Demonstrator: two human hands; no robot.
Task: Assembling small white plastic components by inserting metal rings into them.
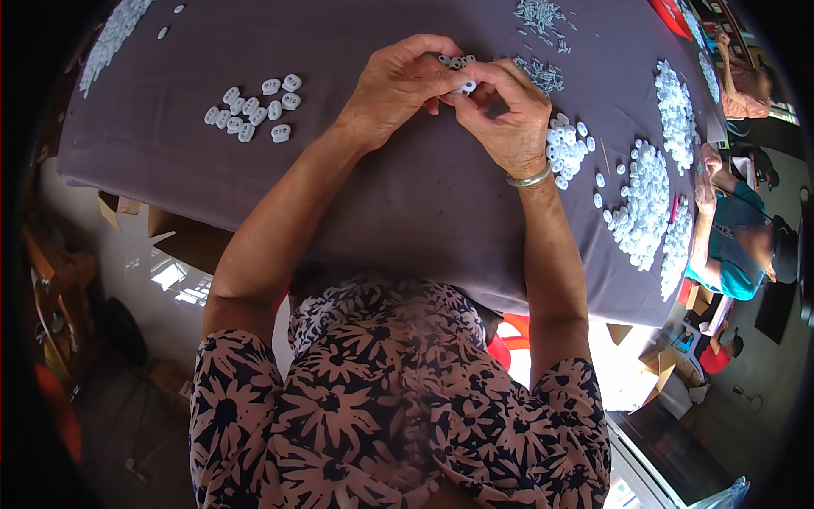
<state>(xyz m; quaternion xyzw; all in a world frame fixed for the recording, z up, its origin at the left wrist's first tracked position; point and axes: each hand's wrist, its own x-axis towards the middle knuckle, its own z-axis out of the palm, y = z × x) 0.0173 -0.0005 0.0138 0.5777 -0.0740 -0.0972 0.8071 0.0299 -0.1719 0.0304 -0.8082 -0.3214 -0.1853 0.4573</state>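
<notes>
My two hands meet over the table's far middle. Between their fingertips is a small white plastic piece with a round hole [468, 86], like a cord lock part. My left hand [392, 85] comes in from the left, thumb and fingers pinched on the piece. My right hand [509, 110], with a bangle at the wrist, pinches it from the other side. Just beyond the fingers shows a cluster of small pieces with dark holes [458, 61]; whether it is held or lies on the cloth I cannot tell.
The dark tablecloth [407, 212] carries loose two-holed white pieces [253, 106] at left, white oval parts [566, 151] by my right wrist, larger white piles [643, 208] at right, and small metallic springs or pins [543, 21] beyond. Other people [742, 246] sit along the right.
</notes>
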